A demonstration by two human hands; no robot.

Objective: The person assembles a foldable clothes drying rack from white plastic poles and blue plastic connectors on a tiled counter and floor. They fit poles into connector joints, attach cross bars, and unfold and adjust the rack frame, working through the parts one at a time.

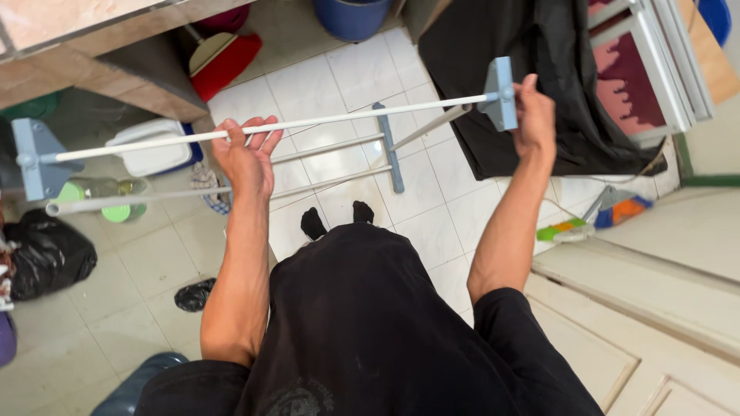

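I hold up a metal rack frame with white rods and grey-blue plastic joints. My left hand wraps the top white rod near its middle, fingers curled over it. My right hand grips the grey-blue end joint at the rod's right end. Another grey-blue joint caps the left end. Lower rods and a grey-blue crossbar hang below, over the white tiled floor. My black-socked feet show beneath the frame.
A black cloth lies on the floor at the right by a white-framed panel. A red dustpan, blue bucket, white container, black bag and colourful broom head surround me. Cream doors stand at right.
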